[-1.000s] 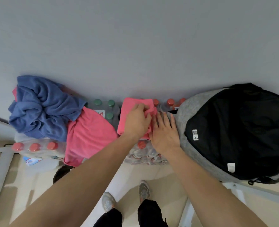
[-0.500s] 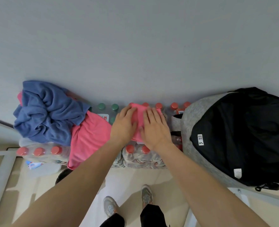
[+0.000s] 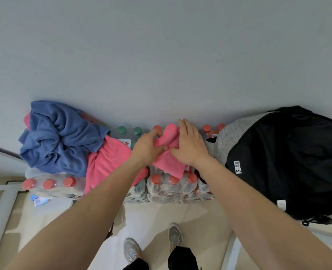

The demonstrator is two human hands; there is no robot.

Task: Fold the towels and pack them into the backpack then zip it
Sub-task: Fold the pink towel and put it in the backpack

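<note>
Pink folded towel on shrink-wrapped bottles, at 9 o'clock of the backpack. Left hand pinches its edge; right hand presses it, fingers flat.

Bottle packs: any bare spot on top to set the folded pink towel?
Little. Bare caps show on the front bottle packs below the small pink towel. Left is crowded by blue towel and large pink towel; backpack fills the right.

Soft even light, perhaps fisheye-warped edges.
</note>
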